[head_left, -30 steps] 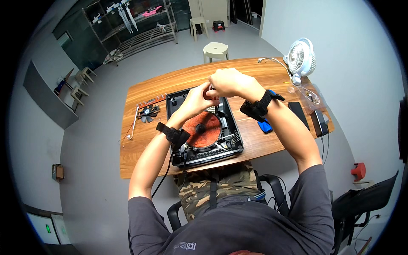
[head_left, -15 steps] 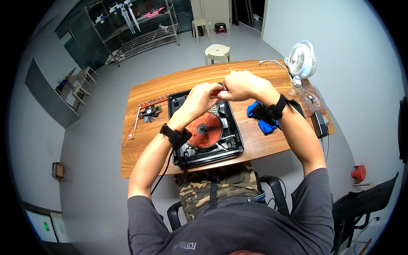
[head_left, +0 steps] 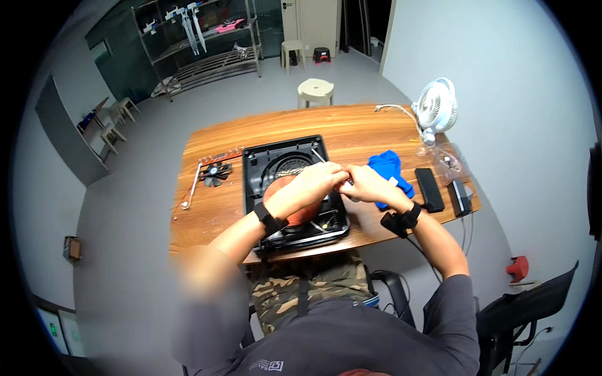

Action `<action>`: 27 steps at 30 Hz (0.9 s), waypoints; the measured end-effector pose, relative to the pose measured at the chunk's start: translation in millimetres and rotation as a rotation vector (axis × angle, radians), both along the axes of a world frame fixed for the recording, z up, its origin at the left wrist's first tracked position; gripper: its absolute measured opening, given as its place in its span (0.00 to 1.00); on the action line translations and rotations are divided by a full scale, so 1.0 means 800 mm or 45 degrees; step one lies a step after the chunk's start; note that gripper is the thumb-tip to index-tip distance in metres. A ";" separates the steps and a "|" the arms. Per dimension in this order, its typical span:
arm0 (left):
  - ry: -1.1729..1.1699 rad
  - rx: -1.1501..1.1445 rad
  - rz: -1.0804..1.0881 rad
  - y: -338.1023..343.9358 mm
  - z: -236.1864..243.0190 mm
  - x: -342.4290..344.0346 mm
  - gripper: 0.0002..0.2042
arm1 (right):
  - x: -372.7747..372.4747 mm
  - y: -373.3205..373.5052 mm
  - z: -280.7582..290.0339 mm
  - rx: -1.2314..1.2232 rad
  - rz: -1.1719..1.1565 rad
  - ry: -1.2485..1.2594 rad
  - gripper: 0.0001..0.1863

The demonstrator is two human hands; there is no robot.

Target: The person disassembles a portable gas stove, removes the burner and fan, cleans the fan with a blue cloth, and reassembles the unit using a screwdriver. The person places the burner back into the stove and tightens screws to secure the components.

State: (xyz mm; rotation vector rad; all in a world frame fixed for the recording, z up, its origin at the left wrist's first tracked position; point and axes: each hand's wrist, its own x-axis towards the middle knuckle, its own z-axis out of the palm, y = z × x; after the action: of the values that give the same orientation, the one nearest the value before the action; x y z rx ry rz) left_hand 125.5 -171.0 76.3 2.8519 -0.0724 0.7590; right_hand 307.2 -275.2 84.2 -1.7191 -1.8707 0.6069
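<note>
Over the right part of an open black appliance housing (head_left: pixel 254 169), my left hand (head_left: pixel 313 183) and my right hand (head_left: pixel 370 187) meet with curled fingers, pinching a small partly red thing that is mostly hidden. A round orange-red coil (head_left: pixel 280 189) lies in the housing, partly behind my left hand. A crumpled blue cloth (head_left: pixel 389 166) lies just beyond my right hand, beside a black bar-shaped pack (head_left: pixel 428 188).
On the wooden table (head_left: pixel 338 131) are a loose black fan (head_left: pixel 215 175), a red strip board (head_left: pixel 219 156), white cables, a white desk fan (head_left: pixel 433 106), a plastic bag (head_left: pixel 448 163) and a power adapter (head_left: pixel 459 197). A stool (head_left: pixel 315 88) stands behind it.
My joined hands have come down toward me and to the right, from above the housing's far part to over its right side. The blue cloth is now less hidden by my right arm.
</note>
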 end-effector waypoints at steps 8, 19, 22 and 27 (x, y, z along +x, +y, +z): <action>0.388 -0.179 -0.025 -0.029 -0.005 -0.012 0.26 | 0.045 -0.028 -0.059 -0.186 -0.324 -0.102 0.23; 0.500 -0.250 -0.029 -0.066 -0.043 -0.057 0.29 | 0.038 -0.016 -0.121 -0.166 -0.373 -0.224 0.24; 0.417 -0.175 0.016 -0.062 -0.059 -0.080 0.29 | 0.034 -0.010 -0.126 -0.132 -0.379 -0.207 0.24; 0.373 -0.317 0.102 -0.071 -0.053 -0.130 0.29 | 0.032 -0.010 -0.130 -0.135 -0.399 -0.196 0.23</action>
State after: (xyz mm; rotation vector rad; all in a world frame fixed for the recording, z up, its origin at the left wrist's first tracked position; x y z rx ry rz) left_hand 21.2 -227.6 34.3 2.7031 0.1670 0.3291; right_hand 332.8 -282.9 -19.8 -2.1269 -1.6415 0.4666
